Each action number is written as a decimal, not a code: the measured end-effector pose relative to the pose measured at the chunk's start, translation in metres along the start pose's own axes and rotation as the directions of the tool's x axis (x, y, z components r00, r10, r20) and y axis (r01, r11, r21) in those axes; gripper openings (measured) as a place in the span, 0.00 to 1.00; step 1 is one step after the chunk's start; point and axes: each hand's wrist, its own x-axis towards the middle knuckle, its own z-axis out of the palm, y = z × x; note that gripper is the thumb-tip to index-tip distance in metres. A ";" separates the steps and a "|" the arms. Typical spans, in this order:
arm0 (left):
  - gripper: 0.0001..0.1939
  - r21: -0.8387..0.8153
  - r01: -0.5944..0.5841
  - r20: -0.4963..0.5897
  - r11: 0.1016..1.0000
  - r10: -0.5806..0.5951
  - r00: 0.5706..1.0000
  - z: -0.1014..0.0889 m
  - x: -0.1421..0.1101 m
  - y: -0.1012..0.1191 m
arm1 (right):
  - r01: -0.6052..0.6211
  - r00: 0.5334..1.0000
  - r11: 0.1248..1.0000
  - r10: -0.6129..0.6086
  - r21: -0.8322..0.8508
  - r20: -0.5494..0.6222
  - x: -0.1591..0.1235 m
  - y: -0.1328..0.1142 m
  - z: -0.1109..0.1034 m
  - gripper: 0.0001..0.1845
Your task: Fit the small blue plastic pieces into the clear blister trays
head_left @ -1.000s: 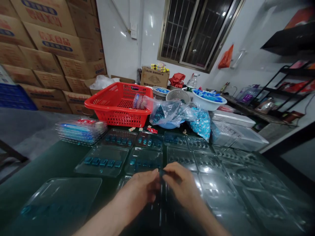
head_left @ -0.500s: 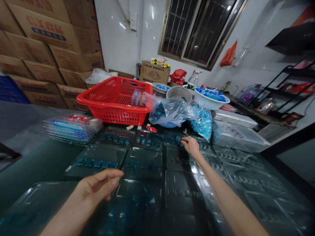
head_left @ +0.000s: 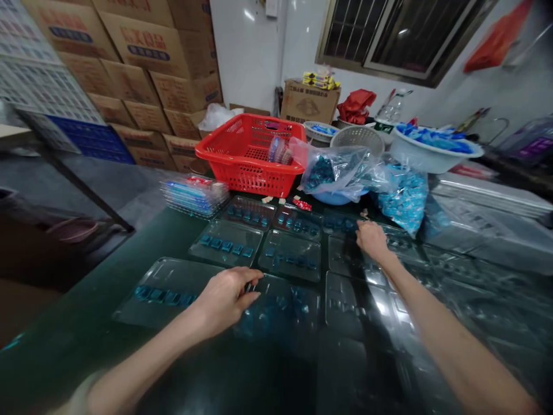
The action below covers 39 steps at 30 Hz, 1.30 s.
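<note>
Head view, quick notes: the left hand [head_left: 223,304] was low centre, over a clear blister tray [head_left: 280,318], its fingers [head_left: 246,278] half curled around something small and dark; could not tell if it was gripped. The right hand [head_left: 372,241] was at upper right of the tray rows, fingers [head_left: 362,228] bunched down on a second clear blister tray [head_left: 348,253], nothing visibly held, grip unclear. Small blue pieces [head_left: 227,245] lay in rows in the wells of the trays, upper centre. Small loose pieces like these seemed to suit a light fingertip pinch, lifted straight up clear of the well walls. Trays covered most of the dark worktop [head_left: 82,314], edge to edge, so there was little flat room between them. The worktop's left edge ran toward upper left, with open space for the left arm only near it. A red plastic basket [head_left: 254,184], a bag of blue pieces [head_left: 404,199] and a stack of filled trays [head_left: 194,197] closed off the far side.
</note>
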 end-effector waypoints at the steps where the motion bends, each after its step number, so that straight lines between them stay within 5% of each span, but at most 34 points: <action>1: 0.16 0.043 -0.020 0.047 0.999 0.018 0.999 0.002 -0.002 0.000 | -0.008 1.000 1.000 0.008 -0.004 -0.021 -0.004 -0.002 -0.004 0.17; 6: 0.16 0.267 -0.134 0.245 0.954 0.067 0.967 0.011 -0.005 0.000 | 0.094 0.979 0.976 -0.055 0.198 -0.195 -0.044 -0.030 -0.029 0.20; 12: 0.13 0.111 -0.069 0.209 0.991 0.045 0.977 0.003 -0.003 -0.001 | 0.288 0.957 0.650 -0.221 0.703 -0.187 -0.116 -0.103 -0.061 0.15; 17: 0.13 0.137 -0.089 0.178 0.987 0.064 0.982 -0.001 -0.009 -0.007 | 0.297 0.923 0.501 -0.367 0.813 -0.111 -0.146 -0.147 -0.068 0.15; 23: 0.15 0.182 -0.123 0.105 0.976 0.105 0.989 0.008 -0.012 -0.004 | 0.284 0.929 0.617 -0.367 0.734 -0.051 -0.144 -0.139 -0.059 0.14; 27: 0.13 0.287 -0.254 0.145 0.924 0.221 0.965 0.016 -0.002 0.010 | 0.301 0.914 0.714 -0.405 0.632 0.022 -0.144 -0.132 -0.060 0.13; 32: 0.12 0.404 -0.323 0.276 0.856 0.223 0.935 0.019 0.006 0.012 | 0.353 0.866 0.773 -0.484 0.527 0.130 -0.150 -0.137 -0.066 0.13; 39: 0.12 0.322 -0.263 0.178 0.910 0.214 0.960 0.015 0.004 0.008 | 0.347 0.854 0.774 -0.494 0.530 0.162 -0.146 -0.141 -0.063 0.12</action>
